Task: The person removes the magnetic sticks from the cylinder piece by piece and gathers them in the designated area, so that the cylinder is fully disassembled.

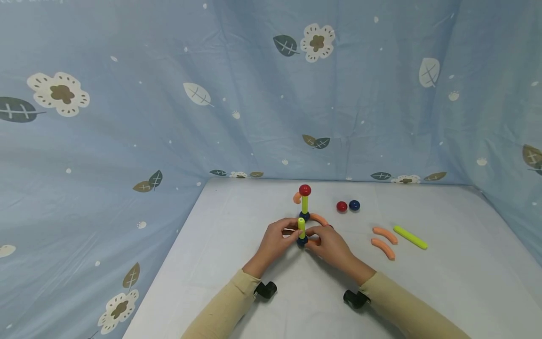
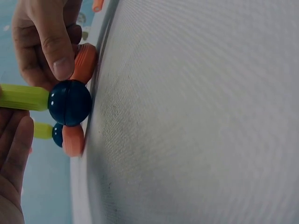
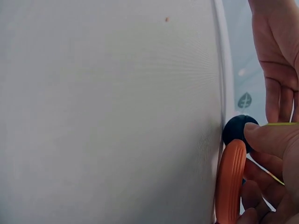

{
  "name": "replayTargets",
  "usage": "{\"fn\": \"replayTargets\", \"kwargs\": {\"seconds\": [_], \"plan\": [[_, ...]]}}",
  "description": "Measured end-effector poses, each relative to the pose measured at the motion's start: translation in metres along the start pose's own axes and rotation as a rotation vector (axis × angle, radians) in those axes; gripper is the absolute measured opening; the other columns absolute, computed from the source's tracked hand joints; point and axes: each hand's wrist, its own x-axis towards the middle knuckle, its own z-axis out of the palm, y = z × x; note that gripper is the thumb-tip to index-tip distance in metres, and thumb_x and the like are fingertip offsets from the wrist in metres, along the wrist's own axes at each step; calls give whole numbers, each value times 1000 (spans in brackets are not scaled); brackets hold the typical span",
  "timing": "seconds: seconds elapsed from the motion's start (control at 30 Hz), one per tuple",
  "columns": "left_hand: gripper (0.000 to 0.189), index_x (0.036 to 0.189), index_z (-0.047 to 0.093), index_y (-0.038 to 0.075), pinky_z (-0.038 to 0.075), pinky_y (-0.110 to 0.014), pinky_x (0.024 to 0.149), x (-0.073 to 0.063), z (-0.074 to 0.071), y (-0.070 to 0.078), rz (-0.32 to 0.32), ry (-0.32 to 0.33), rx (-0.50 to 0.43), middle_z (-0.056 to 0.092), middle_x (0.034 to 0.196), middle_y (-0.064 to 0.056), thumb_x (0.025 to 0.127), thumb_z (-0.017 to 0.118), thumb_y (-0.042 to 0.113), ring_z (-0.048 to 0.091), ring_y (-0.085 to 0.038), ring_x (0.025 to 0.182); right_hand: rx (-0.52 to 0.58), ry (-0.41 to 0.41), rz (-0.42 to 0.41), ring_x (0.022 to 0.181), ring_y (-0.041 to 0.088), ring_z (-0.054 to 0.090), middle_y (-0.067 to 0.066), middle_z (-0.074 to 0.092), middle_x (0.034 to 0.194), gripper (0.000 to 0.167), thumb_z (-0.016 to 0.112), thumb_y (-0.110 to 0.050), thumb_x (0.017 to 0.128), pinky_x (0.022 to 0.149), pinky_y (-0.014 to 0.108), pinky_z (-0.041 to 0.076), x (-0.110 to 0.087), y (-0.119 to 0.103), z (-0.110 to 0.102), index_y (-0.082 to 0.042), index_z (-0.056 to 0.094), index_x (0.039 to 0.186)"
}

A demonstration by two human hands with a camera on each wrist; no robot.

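My left hand (image 1: 275, 241) holds an upright yellow-green stick (image 1: 301, 227) with thumb and fingers around it. Its foot sits on a dark blue ball (image 2: 70, 102) close to the tabletop. On the other side my right hand (image 1: 332, 246) pinches an orange curved stick (image 3: 230, 182) where it meets that ball, the thumb tip touching the ball. Just behind stands a second upright yellow-green stick (image 1: 305, 205), topped by a red ball (image 1: 305, 190) and based on another dark blue ball (image 1: 304, 216). A further orange curved stick (image 1: 319, 219) runs from that base; its far end is partly hidden.
To the right lie two loose orange curved sticks (image 1: 383, 248) and a loose yellow-green stick (image 1: 410, 237). A loose red ball (image 1: 341, 206) and blue ball (image 1: 354, 205) are farther back. Another orange piece (image 1: 297, 198) shows behind the structure. A patterned blue curtain (image 1: 271, 94) borders the white table (image 1: 237, 202).
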Motion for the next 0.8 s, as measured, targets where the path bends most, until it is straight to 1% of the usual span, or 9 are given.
{"fn": "replayTargets", "kwargs": {"seconds": [0.2,0.37,0.53,0.7,0.8], "plan": [[23,120,71,12,58,-25,84,0,0,-1,-3,2,-9,72,112,0,97,71,17,70,-13,103,15,5,26,86,12,59,-4,74,106,27,85,-18,84,75,34,51,2,0,4,-15,75,109],[23,120,71,12,58,-26,84,-1,1,-1,4,4,-12,72,112,-1,98,71,17,70,-14,103,17,11,27,88,14,61,-3,73,104,27,85,-18,84,76,35,53,2,-2,4,-14,75,108],[24,120,71,12,58,-26,85,-1,1,-1,-3,1,-13,72,113,0,98,71,18,69,-13,103,13,14,21,88,15,61,-3,73,104,27,85,-17,83,76,36,52,2,-4,3,-13,75,108],[24,120,72,12,58,-26,84,-1,0,0,11,4,-19,72,112,-1,98,71,20,70,-14,103,3,12,18,84,13,58,-3,73,102,25,86,-16,83,76,35,52,3,-5,4,-13,75,106],[24,120,71,11,58,-26,84,-1,1,-1,12,-3,-35,72,112,-1,97,72,18,69,-14,103,4,11,22,82,13,56,-3,72,101,24,86,-16,83,75,35,51,4,-5,4,-13,75,104]]}}
